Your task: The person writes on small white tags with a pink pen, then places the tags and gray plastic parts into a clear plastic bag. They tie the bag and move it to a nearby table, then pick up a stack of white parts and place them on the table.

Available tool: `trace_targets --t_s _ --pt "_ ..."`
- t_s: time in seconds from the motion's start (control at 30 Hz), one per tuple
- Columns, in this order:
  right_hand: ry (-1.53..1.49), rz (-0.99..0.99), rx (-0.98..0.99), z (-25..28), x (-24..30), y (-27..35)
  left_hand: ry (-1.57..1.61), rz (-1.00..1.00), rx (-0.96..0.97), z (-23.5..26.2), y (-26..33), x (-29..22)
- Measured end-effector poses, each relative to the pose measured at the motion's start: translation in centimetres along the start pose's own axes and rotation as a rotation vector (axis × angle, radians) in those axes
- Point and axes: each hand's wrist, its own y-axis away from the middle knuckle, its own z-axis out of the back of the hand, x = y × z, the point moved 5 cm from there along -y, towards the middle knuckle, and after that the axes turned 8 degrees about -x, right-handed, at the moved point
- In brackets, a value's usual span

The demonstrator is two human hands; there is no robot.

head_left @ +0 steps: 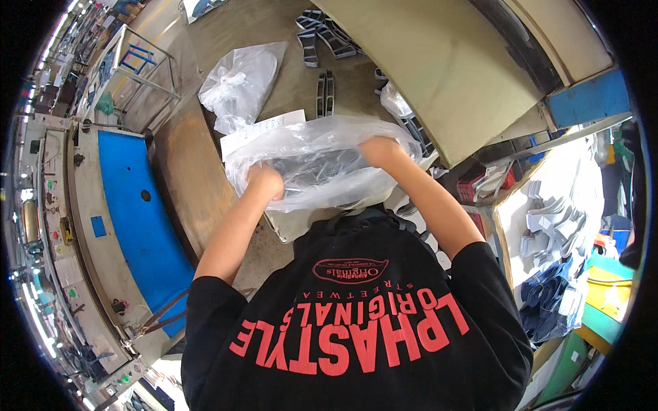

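Our left hand (266, 182) grips the near left edge of a clear bag (322, 168) holding dark parts, held over the table (185, 171). Our right hand (379, 149) pinches the bag's top right edge.
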Motion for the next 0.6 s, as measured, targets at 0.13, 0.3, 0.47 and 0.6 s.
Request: trace_targets --t_s 0.13,0.3,0.47,0.6 --pt "-0.102 0.179 -0.098 0.3 2.5 0.9 0.172 -0.196 -0.029 0.7 -0.9 -3.0" --pt "-0.218 0.255 -0.343 -1.4 5.1 1.8 0.530 -0.335 -0.407 -1.0 -3.0 -3.7" --pt "-0.082 0.030 -0.123 -4.2 4.4 2.5 0.622 -0.152 -0.473 -0.1 -4.9 -3.4" --pt "-0.002 0.170 0.142 -3.7 4.9 3.4 0.522 -0.182 -0.436 1.4 -5.0 -5.6"
